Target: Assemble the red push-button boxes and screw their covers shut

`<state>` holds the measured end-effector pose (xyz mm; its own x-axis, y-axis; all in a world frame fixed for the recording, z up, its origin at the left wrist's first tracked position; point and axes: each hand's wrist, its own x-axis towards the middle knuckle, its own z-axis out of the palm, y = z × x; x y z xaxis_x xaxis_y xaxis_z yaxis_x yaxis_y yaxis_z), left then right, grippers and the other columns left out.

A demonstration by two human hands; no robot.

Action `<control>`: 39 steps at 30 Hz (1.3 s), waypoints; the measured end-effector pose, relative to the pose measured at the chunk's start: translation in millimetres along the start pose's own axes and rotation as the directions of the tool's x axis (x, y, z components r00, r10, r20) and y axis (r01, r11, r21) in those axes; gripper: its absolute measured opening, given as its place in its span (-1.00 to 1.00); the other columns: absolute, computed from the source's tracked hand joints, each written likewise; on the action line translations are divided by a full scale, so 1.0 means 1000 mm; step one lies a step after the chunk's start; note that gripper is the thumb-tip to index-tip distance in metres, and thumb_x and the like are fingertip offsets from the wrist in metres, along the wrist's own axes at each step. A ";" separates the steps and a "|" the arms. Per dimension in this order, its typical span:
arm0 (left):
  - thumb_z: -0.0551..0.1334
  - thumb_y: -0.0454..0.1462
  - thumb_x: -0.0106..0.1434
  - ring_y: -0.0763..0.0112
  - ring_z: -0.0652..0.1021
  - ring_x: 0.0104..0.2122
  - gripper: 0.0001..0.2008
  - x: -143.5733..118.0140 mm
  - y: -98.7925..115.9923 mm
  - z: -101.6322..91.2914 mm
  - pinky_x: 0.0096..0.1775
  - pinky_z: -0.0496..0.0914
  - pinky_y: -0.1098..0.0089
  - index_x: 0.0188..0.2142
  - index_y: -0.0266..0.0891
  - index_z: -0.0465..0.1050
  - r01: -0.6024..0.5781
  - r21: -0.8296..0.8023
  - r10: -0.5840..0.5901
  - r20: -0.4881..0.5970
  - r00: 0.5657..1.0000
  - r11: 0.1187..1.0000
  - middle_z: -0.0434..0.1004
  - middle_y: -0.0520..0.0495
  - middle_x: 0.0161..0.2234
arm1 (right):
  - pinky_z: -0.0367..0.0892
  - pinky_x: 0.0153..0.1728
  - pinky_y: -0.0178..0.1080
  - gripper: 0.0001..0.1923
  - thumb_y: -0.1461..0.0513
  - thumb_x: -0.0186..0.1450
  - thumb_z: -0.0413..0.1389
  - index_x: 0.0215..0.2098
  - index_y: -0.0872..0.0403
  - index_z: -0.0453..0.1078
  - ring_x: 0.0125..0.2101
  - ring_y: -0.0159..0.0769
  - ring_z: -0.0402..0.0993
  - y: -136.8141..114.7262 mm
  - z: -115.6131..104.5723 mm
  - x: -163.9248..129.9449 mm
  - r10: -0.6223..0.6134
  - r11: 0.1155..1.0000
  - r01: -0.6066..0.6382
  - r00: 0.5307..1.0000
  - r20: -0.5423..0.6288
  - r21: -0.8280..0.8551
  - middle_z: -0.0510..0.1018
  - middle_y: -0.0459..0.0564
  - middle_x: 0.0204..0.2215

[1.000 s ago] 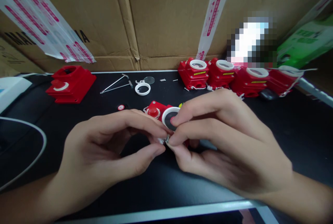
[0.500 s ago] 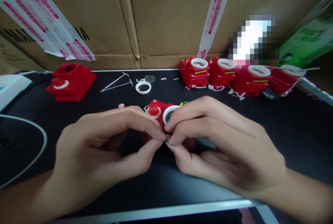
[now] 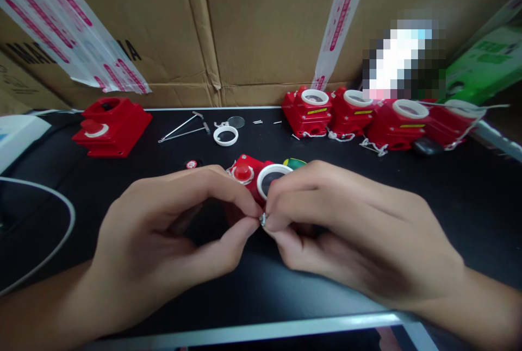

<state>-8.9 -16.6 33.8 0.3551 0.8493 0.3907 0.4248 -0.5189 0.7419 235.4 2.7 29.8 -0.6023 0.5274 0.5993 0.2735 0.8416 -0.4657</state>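
My left hand [image 3: 171,226] and my right hand [image 3: 350,231] meet at the fingertips, both pinching a small silvery metal piece [image 3: 263,220], too small to name exactly. Just behind them lies a red housing [image 3: 258,164] with a red button [image 3: 242,172] and a white ring [image 3: 259,181] around a dark window. My fingers cover its near side. A green and yellow handle [image 3: 294,163] shows in part beyond my right hand.
Several red housings [image 3: 313,117] stand at the back right, another [image 3: 118,128] at the back left. Between them lie a loose white ring [image 3: 225,143], a clear disc [image 3: 236,121], thin metal rods [image 3: 183,132] and small screws [image 3: 258,121]. A cardboard box [image 3: 261,25] rises behind. A grey cable [image 3: 72,215] curves at left.
The fingers of my right hand have curled in and shifted slightly, so more of the small metal piece and the white ring shows. My left hand stays nearly in place.
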 end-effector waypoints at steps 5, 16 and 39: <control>0.37 -0.37 0.33 0.46 0.70 -0.39 -0.87 0.003 0.002 -0.002 -0.33 0.54 0.51 -0.29 -0.06 0.63 -0.026 0.057 0.023 0.047 0.999 0.998 0.72 0.19 -0.37 | 0.65 -0.16 -0.35 -0.84 0.38 0.46 0.23 -0.14 -0.03 0.54 -0.21 -0.35 0.73 -0.001 0.004 -0.002 0.021 1.000 -0.021 1.000 -0.007 -0.010 0.75 -0.06 -0.16; 0.31 -0.38 0.39 0.37 0.68 -0.27 -0.89 0.009 -0.002 0.001 -0.23 0.58 0.44 -0.24 -0.14 0.59 0.061 -0.200 -0.028 0.164 0.986 0.978 0.67 0.05 -0.31 | 0.61 -0.18 -0.39 -0.89 0.35 0.51 0.26 -0.13 0.00 0.54 -0.24 -0.41 0.69 0.001 0.001 0.003 0.001 0.993 -0.005 0.999 0.042 0.116 0.73 -0.06 -0.21; 0.40 -0.40 0.35 0.40 0.64 -0.27 -0.87 0.004 -0.014 -0.002 -0.16 0.59 0.44 -0.27 -0.16 0.52 0.245 -0.380 -0.101 0.360 0.927 0.892 0.64 0.03 -0.25 | 0.62 -0.17 -0.22 -0.92 0.33 0.45 0.38 -0.14 0.10 0.58 -0.45 -0.40 0.59 0.007 0.007 -0.003 0.174 0.898 -0.177 0.984 0.047 0.403 0.54 -0.19 -0.50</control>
<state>-14.8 -5.5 26.1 0.5863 0.8050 0.0906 0.1497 -0.2176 0.9645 233.9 6.7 20.3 -0.5800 0.6594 0.4784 0.0503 0.6151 -0.7868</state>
